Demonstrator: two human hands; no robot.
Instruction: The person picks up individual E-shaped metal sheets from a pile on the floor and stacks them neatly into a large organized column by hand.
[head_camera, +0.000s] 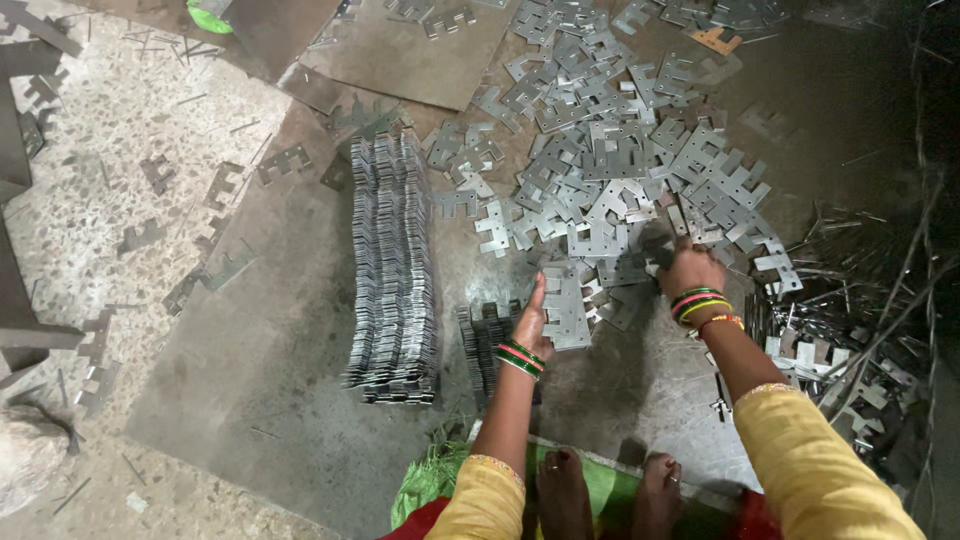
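- left hand (530, 322) is up on edge w/ fingers straight and together, pressed flat against the side of a small upright stack of metal plates (566, 305). not gripping anything, just bracing it
- right hand (688, 268) is reaching into the near edge of the loose pile of metal plates (610, 160), fingers curled down onto a plate or two. cant tell if they've actually closed on one, knuckles hide it
- both wrists have green/red/yellow bangles (697, 302)
- small stack sits btw the two hands, right in front of the bare feet (600, 490)
- another short row of plates (484, 345) on edge just left of the left hand
- long tall row of stacked plates (392, 270) further left, all on a dark metal sheet (270, 330) on the floor
- tangle of thin metal scrap strips (860, 330) off to the right
- stray plates scattered on the speckled floor (110, 130) far left
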